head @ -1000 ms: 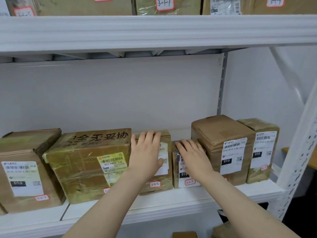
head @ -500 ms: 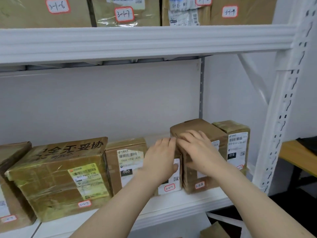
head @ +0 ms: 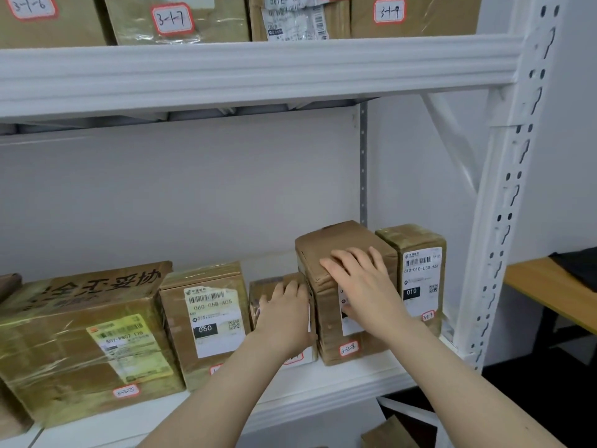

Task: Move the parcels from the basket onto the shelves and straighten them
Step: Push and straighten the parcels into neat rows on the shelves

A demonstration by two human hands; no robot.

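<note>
A person's two bare arms reach in from the near side to a row of parcels on the lower shelf [head: 323, 388] of a white rack. The right hand [head: 365, 286] lies on the tall parcel [head: 328, 321], its fingers spread and nearly straight over the top front edge and its palm against the labelled face. This parcel stands upright, long axis vertical, label facing the near edge. The left hand [head: 284, 315] rests flat on the front of the small parcel [head: 263, 291], fingers together and extended, not clasping it. The small parcel sits low, touching the tall one on its right, and the hand hides which way it runs. Further right stands a narrow upright parcel [head: 420, 240], next to the rack's post [head: 504, 221]. To the left sit a parcel marked 060 [head: 206, 318] and a large taped parcel [head: 80, 344], labels facing out.
</note>
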